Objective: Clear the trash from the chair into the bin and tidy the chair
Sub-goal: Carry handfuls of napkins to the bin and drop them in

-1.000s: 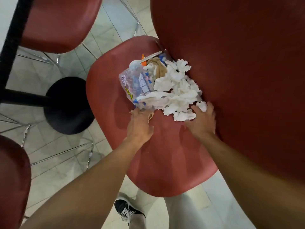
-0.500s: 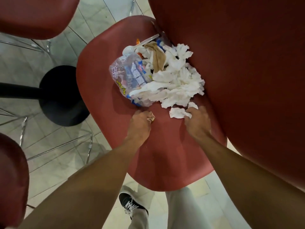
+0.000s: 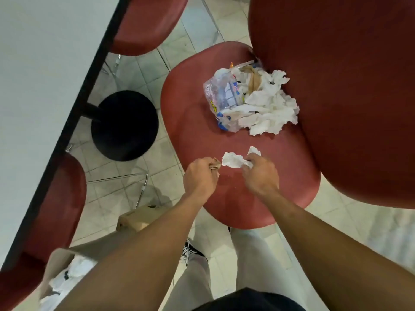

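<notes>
A red chair seat (image 3: pixel 193 135) carries a heap of trash against its backrest (image 3: pixel 336 86): a clear printed plastic bag (image 3: pixel 221 97), crumpled white tissues (image 3: pixel 269 108) and a brown napkin (image 3: pixel 253 79). Above the seat's front half, my left hand (image 3: pixel 199 178) grips a small brown paper scrap (image 3: pixel 214 163). My right hand (image 3: pixel 260 173) pinches a crumpled white tissue (image 3: pixel 234 161). Both hands are lifted clear of the heap. A brown paper bag (image 3: pixel 62 272) holding white tissue stands on the floor at lower left, partly hidden by my left arm.
A white table (image 3: pixel 40 75) with a dark edge fills the left, its black round base (image 3: pixel 124 125) on the tiled floor. Other red chairs (image 3: pixel 146 25) stand at the upper left and lower left. A cardboard box (image 3: pixel 139 217) lies behind my left forearm.
Both hands have pulled back from the heap toward me, the left with the brown scrap, the right with a white tissue lifted off the seat. The view has shifted, showing the table and paper bag.
</notes>
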